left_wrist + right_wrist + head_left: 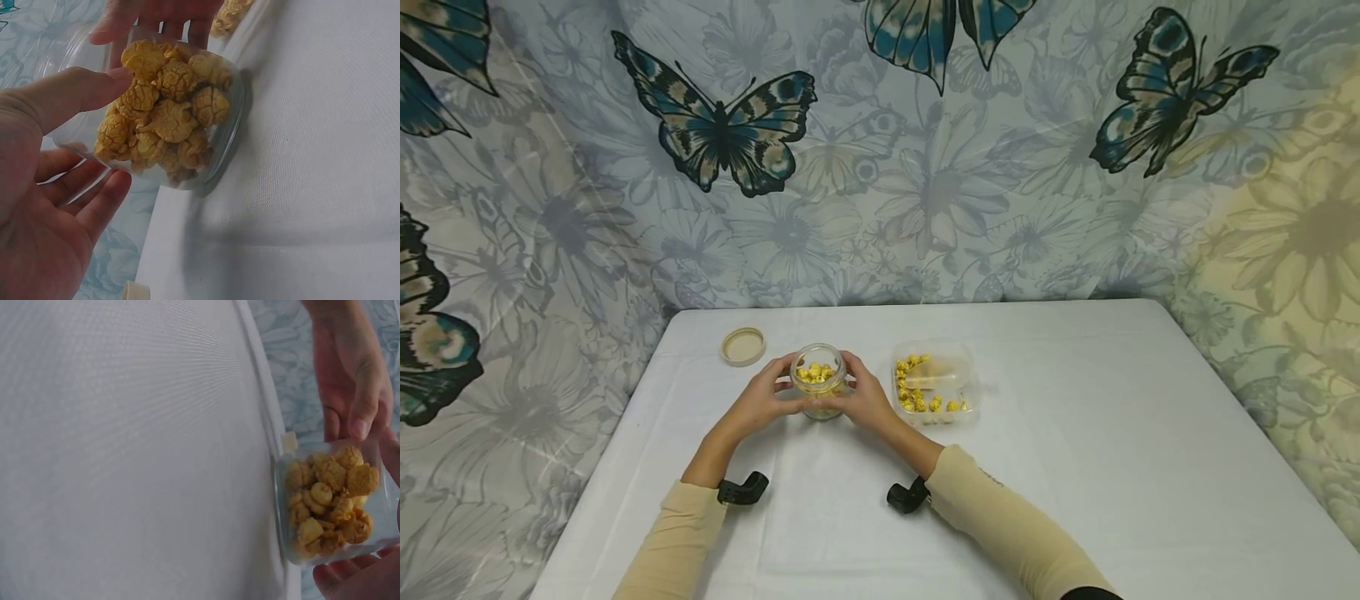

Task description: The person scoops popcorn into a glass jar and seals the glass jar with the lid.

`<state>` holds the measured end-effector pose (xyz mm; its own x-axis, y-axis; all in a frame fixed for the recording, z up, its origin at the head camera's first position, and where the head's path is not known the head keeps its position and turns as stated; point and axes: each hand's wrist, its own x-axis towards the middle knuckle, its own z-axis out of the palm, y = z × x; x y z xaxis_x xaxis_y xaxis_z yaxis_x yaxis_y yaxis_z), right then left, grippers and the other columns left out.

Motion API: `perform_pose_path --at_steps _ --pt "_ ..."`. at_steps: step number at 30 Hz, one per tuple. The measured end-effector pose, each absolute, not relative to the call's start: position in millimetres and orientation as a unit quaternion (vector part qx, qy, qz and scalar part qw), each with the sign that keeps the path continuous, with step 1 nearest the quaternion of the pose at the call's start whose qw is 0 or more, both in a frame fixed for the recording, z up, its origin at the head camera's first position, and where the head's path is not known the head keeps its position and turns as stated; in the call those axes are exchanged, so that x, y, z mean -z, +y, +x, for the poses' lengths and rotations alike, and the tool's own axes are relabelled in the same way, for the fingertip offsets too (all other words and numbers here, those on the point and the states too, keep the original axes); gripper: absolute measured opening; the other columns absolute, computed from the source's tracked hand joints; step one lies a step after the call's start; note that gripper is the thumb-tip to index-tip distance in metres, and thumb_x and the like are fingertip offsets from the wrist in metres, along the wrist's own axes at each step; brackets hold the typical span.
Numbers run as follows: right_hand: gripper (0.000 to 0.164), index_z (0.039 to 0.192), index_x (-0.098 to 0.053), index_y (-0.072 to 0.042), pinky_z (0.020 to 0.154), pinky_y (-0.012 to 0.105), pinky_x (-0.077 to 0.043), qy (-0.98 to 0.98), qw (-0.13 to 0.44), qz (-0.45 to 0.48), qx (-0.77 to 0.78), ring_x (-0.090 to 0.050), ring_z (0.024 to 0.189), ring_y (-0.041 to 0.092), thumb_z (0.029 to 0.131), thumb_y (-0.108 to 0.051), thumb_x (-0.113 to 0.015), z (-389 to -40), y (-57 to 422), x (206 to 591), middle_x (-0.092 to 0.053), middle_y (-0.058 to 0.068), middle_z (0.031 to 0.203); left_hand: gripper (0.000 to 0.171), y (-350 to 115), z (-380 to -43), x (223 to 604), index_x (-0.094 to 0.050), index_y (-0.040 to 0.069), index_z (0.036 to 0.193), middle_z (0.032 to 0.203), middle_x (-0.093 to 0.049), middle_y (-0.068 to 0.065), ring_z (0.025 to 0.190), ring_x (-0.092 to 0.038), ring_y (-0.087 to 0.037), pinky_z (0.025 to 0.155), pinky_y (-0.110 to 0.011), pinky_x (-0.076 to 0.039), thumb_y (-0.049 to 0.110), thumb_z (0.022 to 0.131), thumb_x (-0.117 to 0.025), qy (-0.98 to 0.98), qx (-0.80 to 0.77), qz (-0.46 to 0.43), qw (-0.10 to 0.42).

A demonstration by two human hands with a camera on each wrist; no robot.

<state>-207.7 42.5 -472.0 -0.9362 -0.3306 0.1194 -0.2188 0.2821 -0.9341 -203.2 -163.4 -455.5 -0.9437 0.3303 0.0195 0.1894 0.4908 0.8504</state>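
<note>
Between both hands stands an open clear glass jar (820,407), its mouth facing up. Golden caramel popcorn (165,119) fills its lower part, and the left wrist view shows the jar's base right at the white cloth. My left hand (765,398) grips the jar from the left, thumb on the near side and fingers reaching round behind. From the other side my right hand (867,400) holds it the same way, thumb at the front. In the right wrist view, the popcorn (331,494) shows through the jar wall, with only part of the right hand (365,578) visible.
Right of the jar, a clear plastic tub (964,408) holds more popcorn and a pale translucent scoop-like piece (927,374). A round beige-rimmed lid (742,347) lies at the back left. White cloth covers the table (1112,433); a butterfly-patterned curtain (940,208) hangs behind.
</note>
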Motion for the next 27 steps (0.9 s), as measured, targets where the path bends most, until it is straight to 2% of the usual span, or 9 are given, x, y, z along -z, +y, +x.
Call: perform_pose_path --at_steps 6,12,15,20,27 --pt "0.084 0.146 -0.037 -0.007 0.108 0.049 -0.043 0.803 0.027 -0.185 0.567 -0.048 0.132 0.029 0.077 -0.019 -0.084 -208.1 40.7 474.1 -0.051 0.014 0.142 0.084 -164.9 -204.8 456.7 -0.033 0.006 0.15 0.144 -0.042 -0.02 0.134 -0.043 -0.038 0.109 -0.049 -0.043 0.016 0.081 -0.08 0.859 -0.48 0.16 0.073" --pt "0.081 0.143 -0.04 -0.006 0.104 0.049 -0.046 0.8 0.01 -0.189 0.569 -0.052 0.128 0.03 0.076 -0.02 -0.084 -208.8 40.0 477.8 -0.054 0.015 0.138 0.078 -173.9 -209.1 457.8 -0.028 0.0 0.151 0.145 -0.041 -0.025 0.133 -0.043 -0.042 0.107 -0.053 -0.043 -0.004 0.083 -0.066 0.845 -0.49 0.195 0.087" --pt "0.081 0.143 -0.041 -0.006 0.103 0.048 -0.046 0.797 0.006 -0.188 0.573 -0.052 0.127 0.029 0.076 -0.02 -0.085 -208.9 39.2 479.9 -0.055 0.015 0.137 0.076 -179.1 -212.7 456.7 -0.028 0.0 0.151 0.144 -0.042 -0.027 0.133 -0.043 -0.044 0.107 -0.055 -0.042 -0.008 0.083 -0.06 0.837 -0.497 0.205 0.1" --pt "0.083 0.144 -0.041 -0.007 0.105 0.048 -0.045 0.798 0.013 -0.181 0.575 -0.052 0.128 0.029 0.075 -0.02 -0.085 -208.3 38.9 481.3 -0.054 0.015 0.138 0.073 -187.9 -218.1 457.4 -0.032 -0.001 0.149 0.145 -0.042 -0.027 0.132 -0.044 -0.044 0.108 -0.057 -0.04 -0.008 0.081 -0.057 0.846 -0.485 0.194 0.104" --pt "0.083 0.144 -0.041 -0.006 0.106 0.046 -0.046 0.802 0.011 -0.185 0.568 -0.051 0.129 0.028 0.076 -0.022 -0.085 -210.8 39.2 483.2 -0.054 0.015 0.138 0.07 -198.2 -226.3 453.5 -0.034 -0.005 0.147 0.148 -0.038 -0.028 0.135 -0.039 -0.045 0.111 -0.059 -0.035 0.005 0.087 -0.068 0.882 -0.455 0.108 0.058"
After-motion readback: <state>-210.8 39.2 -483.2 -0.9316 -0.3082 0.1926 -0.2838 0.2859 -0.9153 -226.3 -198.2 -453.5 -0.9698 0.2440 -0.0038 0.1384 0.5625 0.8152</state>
